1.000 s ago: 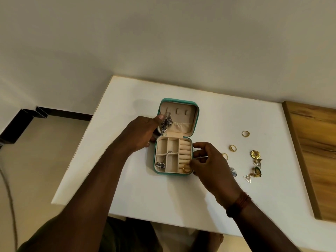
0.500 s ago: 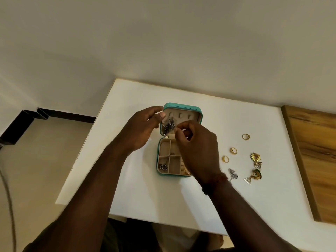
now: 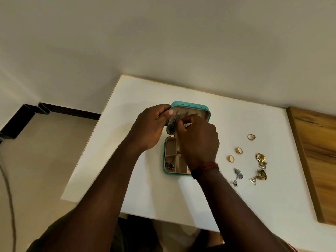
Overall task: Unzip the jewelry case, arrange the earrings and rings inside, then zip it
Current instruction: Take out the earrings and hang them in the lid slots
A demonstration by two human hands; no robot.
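Here, the case (image 3: 164,155) stood open on the table (image 3: 145,88), lid (image 3: 190,105) upright. My left hand (image 3: 151,126) gripped the lid's left edge. My right hand (image 3: 200,140) pinched a dangling earring (image 3: 172,127) against the lining — long axis vertical, just ahead of both hands. My fingers hid the exact attachment point, and my wrist covered the tray's right side — unreadable.

Left hand (image 3: 151,128) and right hand (image 3: 200,140) bunch at the lid of the teal case (image 3: 189,104) around a dangling earring (image 3: 173,127), right forearm roofing the tray. White table (image 3: 160,197) lies open left and front; loose rings (image 3: 239,150) and earrings (image 3: 261,174) litter the right.
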